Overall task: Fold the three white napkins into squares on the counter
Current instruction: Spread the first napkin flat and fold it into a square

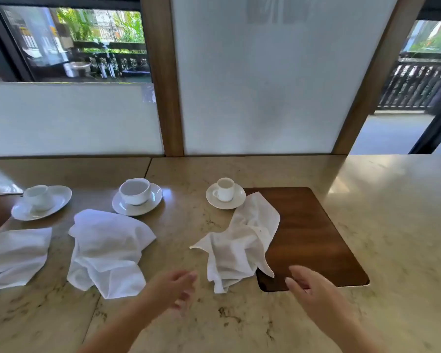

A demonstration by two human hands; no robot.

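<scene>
White cloth counts three: the left napkin (13,256) lies flattest, cut off by the frame edge; the middle napkin (107,250) is a rumpled heap; the right napkin (239,245) is crumpled into a long shape, its long axis running from the near edge of the counter up and away to the right, its far end pointing at the right cup, its right side draped over the wooden board (313,240). Cups count three, each on its own saucer: the left cup (37,197), the middle cup (135,191), the right cup (225,189); all stand behind the napkins. Beige speckled stone forms the counter (392,225), with the dark board set flush into it; behind rise frosted panels in wooden frames, and windows show greenery and a dark railing. Two bare hands hover near the right napkin's near end; the left hand (175,289) is blurred, fingers loosely spread, gripping nothing; the right hand (311,286) is likewise spread and empty, just over the board's near corner.
</scene>
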